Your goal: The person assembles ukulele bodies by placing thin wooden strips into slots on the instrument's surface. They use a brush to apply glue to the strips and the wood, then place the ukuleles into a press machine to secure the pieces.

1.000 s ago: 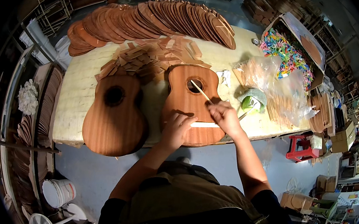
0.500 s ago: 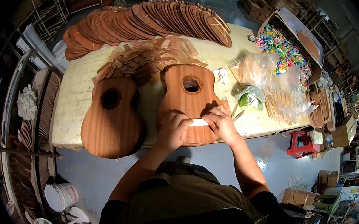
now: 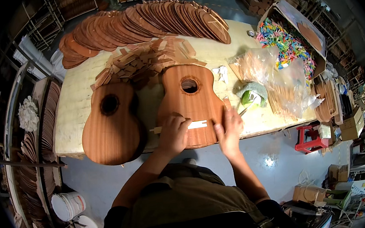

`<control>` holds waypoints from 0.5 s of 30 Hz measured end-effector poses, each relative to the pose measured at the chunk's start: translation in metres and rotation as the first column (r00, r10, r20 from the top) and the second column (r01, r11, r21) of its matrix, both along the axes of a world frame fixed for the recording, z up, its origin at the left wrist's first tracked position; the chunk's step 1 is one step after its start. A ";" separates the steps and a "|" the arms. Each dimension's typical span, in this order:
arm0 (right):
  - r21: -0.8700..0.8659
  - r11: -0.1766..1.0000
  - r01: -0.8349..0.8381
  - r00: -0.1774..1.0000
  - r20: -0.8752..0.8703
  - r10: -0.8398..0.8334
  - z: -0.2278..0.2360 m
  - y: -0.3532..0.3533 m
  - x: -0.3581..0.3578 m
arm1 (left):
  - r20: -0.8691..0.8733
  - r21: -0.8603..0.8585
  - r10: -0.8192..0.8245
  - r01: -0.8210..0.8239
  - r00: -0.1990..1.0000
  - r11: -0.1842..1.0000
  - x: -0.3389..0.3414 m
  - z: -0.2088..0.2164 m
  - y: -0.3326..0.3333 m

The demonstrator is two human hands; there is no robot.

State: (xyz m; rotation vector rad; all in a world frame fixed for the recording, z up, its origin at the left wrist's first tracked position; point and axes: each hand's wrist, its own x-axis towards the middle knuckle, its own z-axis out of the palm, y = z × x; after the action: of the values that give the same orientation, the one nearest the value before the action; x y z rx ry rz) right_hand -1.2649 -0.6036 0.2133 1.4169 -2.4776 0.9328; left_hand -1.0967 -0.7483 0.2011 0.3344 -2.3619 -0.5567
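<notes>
A brown ukulele-shaped body (image 3: 182, 107) with a round soundhole lies face up before me. My left hand (image 3: 175, 134) is closed on a pale, notched wooden strip (image 3: 198, 124) laid across the body's lower part; its other end sticks out left of the hand. Along the body's right edge is my right hand (image 3: 230, 131), slightly blurred, its thumb apart from its fingers and nothing seen in it. Whether it touches the edge I cannot tell. A small brown wood piece (image 3: 226, 102) shows just beyond its fingertips. A second body (image 3: 112, 136) lies to the left.
Loose wood pieces (image 3: 136, 63) are heaped behind the bodies on the table (image 3: 70, 107). Curved brown panels (image 3: 138, 23) line the far side. Right stand a green-and-white container (image 3: 253, 96), bagged sticks (image 3: 282, 100) and a box of coloured clips (image 3: 281, 43). A red stool (image 3: 306, 139) is below.
My right hand has let go of the pale strip's right end and moved to the body's right edge. My left hand stays on the strip. The whole view has shifted slightly.
</notes>
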 end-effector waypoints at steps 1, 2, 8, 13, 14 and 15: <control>-0.140 0.975 0.174 0.982 0.093 -0.162 -0.024 0.004 -0.019 | -0.026 0.028 -0.015 0.016 1.000 0.999 -0.002 -0.002 -0.001; -0.258 0.899 0.354 0.930 0.203 -0.307 -0.052 0.009 -0.041 | -0.053 0.058 -0.035 0.038 0.998 0.998 -0.005 -0.003 -0.001; -0.328 0.729 0.601 0.798 0.304 -0.521 -0.044 -0.014 -0.067 | 0.043 0.190 -0.046 0.037 0.998 0.981 0.000 0.007 -0.007; 0.120 0.926 -0.359 0.928 -0.060 0.368 0.012 -0.019 -0.003 | 0.035 0.141 -0.052 0.046 0.998 0.989 -0.009 0.004 -0.007; 0.212 0.898 -0.386 0.907 -0.092 0.412 0.009 -0.018 0.009 | 0.039 0.144 -0.050 0.044 0.998 0.989 -0.009 0.004 -0.009; 0.303 0.862 -0.407 0.881 -0.120 0.458 0.007 -0.019 0.017 | 0.115 0.133 -0.064 0.048 0.991 0.990 -0.004 0.006 -0.011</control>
State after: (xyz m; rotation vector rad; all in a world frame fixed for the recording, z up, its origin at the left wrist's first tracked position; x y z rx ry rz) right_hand -1.2480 -0.6222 0.2205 2.1091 -2.2471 0.4904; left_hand -1.1005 -0.7596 0.2070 0.3700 -2.4619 -0.7387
